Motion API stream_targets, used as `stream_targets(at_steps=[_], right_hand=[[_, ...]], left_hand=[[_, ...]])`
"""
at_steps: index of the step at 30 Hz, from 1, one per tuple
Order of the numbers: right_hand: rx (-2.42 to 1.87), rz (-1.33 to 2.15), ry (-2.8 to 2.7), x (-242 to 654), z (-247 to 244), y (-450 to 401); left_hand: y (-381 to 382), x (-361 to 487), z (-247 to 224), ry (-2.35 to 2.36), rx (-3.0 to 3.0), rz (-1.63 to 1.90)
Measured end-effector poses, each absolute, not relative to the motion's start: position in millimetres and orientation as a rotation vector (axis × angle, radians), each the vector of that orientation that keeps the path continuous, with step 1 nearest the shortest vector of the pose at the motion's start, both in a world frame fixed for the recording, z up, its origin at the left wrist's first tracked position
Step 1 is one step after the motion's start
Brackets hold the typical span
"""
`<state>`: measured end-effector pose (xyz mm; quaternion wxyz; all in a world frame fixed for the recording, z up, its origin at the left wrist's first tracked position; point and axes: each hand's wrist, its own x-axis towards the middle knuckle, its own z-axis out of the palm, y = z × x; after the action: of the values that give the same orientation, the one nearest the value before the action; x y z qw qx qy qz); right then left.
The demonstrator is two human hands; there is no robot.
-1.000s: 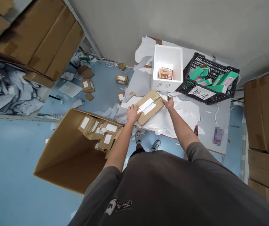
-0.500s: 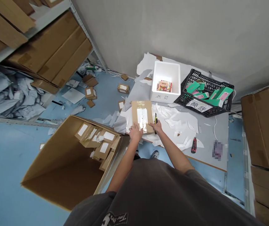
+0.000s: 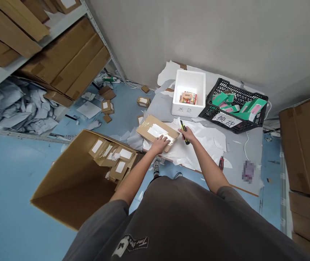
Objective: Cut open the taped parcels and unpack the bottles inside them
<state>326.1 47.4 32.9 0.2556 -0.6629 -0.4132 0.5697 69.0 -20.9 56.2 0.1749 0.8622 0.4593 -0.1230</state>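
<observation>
A taped cardboard box point(image 3: 146, 127) with a white label lies at an angle on the white paper covering the table. My left hand point(image 3: 159, 144) rests on its near right part, fingers spread over the label and shiny tape. Just right of the box, my right hand point(image 3: 188, 135) is wrapped round a yellow-and-black utility knife point(image 3: 183, 127), which points up and away from me. A second, red-and-black utility knife point(image 3: 221, 163) lies on the table beyond my right forearm, partly covered by it.
At the table's back stand a white foam box point(image 3: 189, 110) holding small packets and a black crate point(image 3: 233, 128) of green boxes. A big open carton point(image 3: 59, 181) with several parcels stands at left. Shelving point(image 3: 100, 36) is far left; cartons point(image 3: 304, 156) stack at right.
The box has turned from straight to slanted. My left hand has shifted right along it. My right hand, with the knife, has come off the box's edge and moved a little right and up.
</observation>
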Motion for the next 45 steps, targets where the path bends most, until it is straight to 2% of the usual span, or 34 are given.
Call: stream_targets(at_steps=[4,8,15,21,32,40,45], right_hand=[[-1.794,1.689,-0.967,333.3,22.9,-11.7],[-1.806,1.740,-1.118,334.3,15.4,-48.4],[-1.810,1.709,-1.354,330.7,15.5,-37.8],[-1.792,1.878,-1.317,326.4,19.5,-32.2],[-1.682,2.078,-1.013,310.2,24.7,-81.9],[-1.723,1.943,-0.826,280.3,23.6,-110.4],[-1.795,1.855,-0.907,276.1,14.8,-133.4]], left_hand=[[7.1,75.8,50.7,1.126,2.514,-0.423],[20.1,86.0,46.0,1.155,2.494,-0.461],[15.1,85.3,41.8,1.177,2.473,-0.443],[19.8,85.6,44.3,1.157,2.403,-0.501],[16.2,83.6,49.3,1.060,2.452,-0.552],[20.3,86.0,50.4,1.047,2.462,-0.529],[18.5,98.5,56.6,1.114,2.472,-0.495]])
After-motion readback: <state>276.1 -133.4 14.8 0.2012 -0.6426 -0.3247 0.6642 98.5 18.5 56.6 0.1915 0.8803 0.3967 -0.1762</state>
